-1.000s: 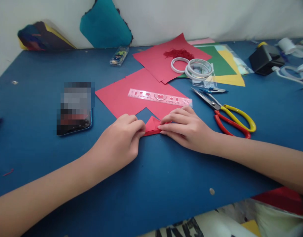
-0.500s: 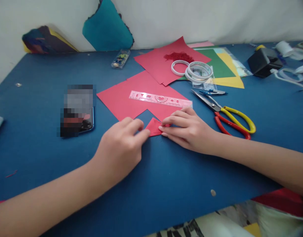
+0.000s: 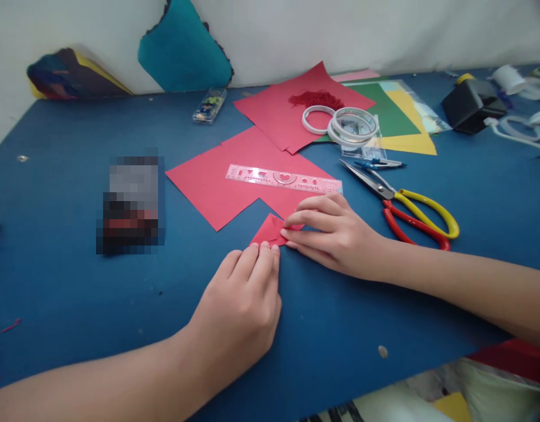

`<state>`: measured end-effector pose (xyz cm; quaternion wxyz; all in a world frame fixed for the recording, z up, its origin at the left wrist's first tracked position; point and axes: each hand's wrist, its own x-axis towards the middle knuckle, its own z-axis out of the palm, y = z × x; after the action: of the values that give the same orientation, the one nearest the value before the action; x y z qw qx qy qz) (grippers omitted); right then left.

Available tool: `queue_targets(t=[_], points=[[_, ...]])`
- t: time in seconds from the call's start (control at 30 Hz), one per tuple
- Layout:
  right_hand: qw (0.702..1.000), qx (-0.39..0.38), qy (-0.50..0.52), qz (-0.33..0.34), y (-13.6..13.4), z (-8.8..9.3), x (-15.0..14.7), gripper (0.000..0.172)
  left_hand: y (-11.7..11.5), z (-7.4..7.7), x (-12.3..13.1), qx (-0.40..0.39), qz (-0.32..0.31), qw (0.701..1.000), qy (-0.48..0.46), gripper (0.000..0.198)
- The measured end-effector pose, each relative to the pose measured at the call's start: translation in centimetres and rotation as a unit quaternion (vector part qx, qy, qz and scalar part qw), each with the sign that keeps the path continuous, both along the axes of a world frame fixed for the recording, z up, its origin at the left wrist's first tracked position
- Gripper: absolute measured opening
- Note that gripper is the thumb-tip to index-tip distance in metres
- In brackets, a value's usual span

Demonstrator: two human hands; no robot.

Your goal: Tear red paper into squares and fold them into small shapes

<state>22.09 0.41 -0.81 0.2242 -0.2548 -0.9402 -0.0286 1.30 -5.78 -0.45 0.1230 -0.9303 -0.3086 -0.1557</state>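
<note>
A small folded piece of red paper lies on the blue table between my hands. My left hand is closed, its fingertips pressed together along the paper's near edge. From the right, my right hand grips the paper's other end, fingers bent over it and covering part of it. Just beyond them a clear ruler with cut-out shapes rests on a larger red sheet. Scissors with one yellow and one red handle lie half open, right of my right hand.
White tape rolls and a tangle of red thread sit on red paper at the back. Green paper and yellow sheets lie there too. A blue compass is near the scissors, a pixelated phone to the left, a black box far right.
My left hand has shifted right and toward me, its fingers now along the paper's near edge rather than at its left corner. My right hand keeps its hold. The view has shifted slightly.
</note>
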Motion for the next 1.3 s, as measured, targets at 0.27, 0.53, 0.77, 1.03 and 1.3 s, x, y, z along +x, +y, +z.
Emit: queue_targets(t=[0.27,0.53,0.77,1.03,1.3], points=[[0.998,-0.037,-0.025,0.04,0.9,0.3,0.2,0.022,1.1,0.4,-0.1,0.002,0.01,1.0,-0.004,0.028],[0.997,0.043,-0.033,0.049,0.9,0.1,0.2,0.021,2.2,-0.2,-0.6,0.038,-0.053,0.998,-0.018,0.018],[0.996,0.062,-0.05,0.044,0.7,0.1,0.2,0.019,3.5,0.8,-1.6,-0.004,-0.074,0.997,-0.016,0.029],[0.995,0.063,-0.054,0.049,0.7,0.2,0.1,0.018,4.1,0.7,-1.8,-0.023,-0.081,0.996,-0.035,0.03],[0.996,0.05,-0.049,0.054,0.5,0.3,0.0,0.018,3.4,1.2,-1.4,-0.023,-0.084,0.996,0.0,0.024]])
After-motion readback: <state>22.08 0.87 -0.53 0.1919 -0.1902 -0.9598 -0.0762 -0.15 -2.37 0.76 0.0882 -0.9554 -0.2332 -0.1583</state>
